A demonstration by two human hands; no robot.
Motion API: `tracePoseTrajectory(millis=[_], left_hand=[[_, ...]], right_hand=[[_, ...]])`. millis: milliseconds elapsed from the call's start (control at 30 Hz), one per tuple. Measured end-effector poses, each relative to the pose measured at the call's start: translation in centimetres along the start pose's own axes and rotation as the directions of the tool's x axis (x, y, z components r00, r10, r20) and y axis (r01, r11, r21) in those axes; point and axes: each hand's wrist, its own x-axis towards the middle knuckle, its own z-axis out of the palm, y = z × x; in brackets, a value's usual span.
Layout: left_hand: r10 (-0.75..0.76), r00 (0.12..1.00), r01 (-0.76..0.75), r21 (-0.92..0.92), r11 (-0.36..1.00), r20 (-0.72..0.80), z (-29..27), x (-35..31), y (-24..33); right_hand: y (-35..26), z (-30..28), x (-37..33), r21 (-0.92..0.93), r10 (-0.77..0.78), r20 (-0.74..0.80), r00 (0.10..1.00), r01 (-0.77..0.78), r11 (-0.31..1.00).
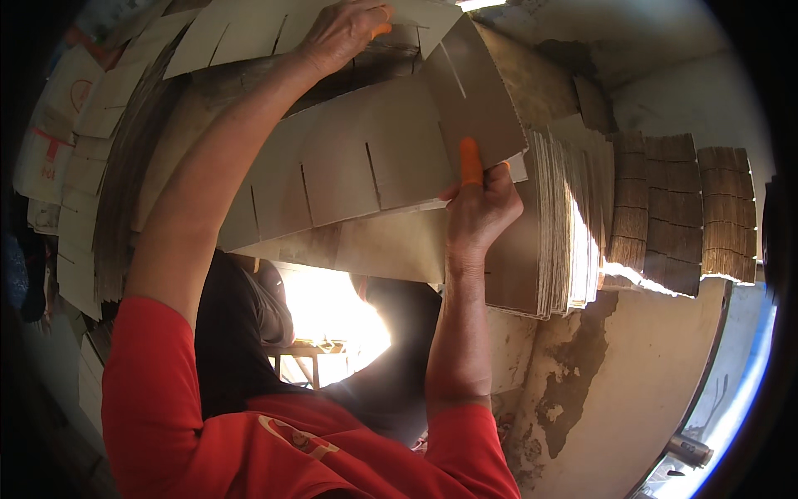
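My right hand (486, 208) is closed on the near edge of a slotted cardboard strip (341, 166), with an orange-covered digit pressed against its upright, grey-brown end (474, 91). The strip stretches leftward, and several narrow slits run in from its near edge. Farther off, my left hand (345, 35) has curled fingers, with orange covers on the tips, at another pale slotted cardboard strip (241, 37). The left fingertips seem to pinch that strip, though their contact is partly hidden.
Cardboard sheets stand in a tight stack (553, 224) right of my right hand. Beyond them are brown slotted cardboard bundles (672, 212). More slotted cardboard (79, 258) is piled at the left. A peeling wall (615, 358) is at the lower right; bright light comes from below the work surface.
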Motion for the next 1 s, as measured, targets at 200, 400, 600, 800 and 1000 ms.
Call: tracePoseTrajectory(millis=[200, 400, 600, 800, 1000], left_hand=[[0.135, 0.989, -0.121, 0.198, 0.973, -0.057, -0.6, 0.7, 1.6], [0.235, 0.972, -0.225, 0.214, 0.951, -0.025, -1.0, 0.0, 3.1], [0.299, 0.953, -0.304, 0.179, 0.936, 0.056, -1.8, -1.6, 5.1], [0.376, 0.926, -0.378, 0.111, 0.919, 0.043, -4.2, -2.2, 7.8], [0.396, 0.914, -0.402, 0.076, 0.912, 0.087, -7.9, -3.8, 12.0]], right_hand=[[0.4, 0.1, -0.2, 0.007, -0.015, 0.022, 1.0, 0.015, 1.0], [0.7, -0.1, -0.1, -0.027, -0.007, 0.059, 0.998, 0.009, 1.0], [-0.2, 0.8, -0.4, 0.107, -0.096, 0.036, 0.995, 0.092, 0.99], [0.7, 0.8, -0.8, -0.013, -0.2, 0.112, 0.973, 0.202, 0.979], [-0.7, 1.0, -1.4, -0.268, -0.309, 0.113, 0.944, 0.329, 0.906]])
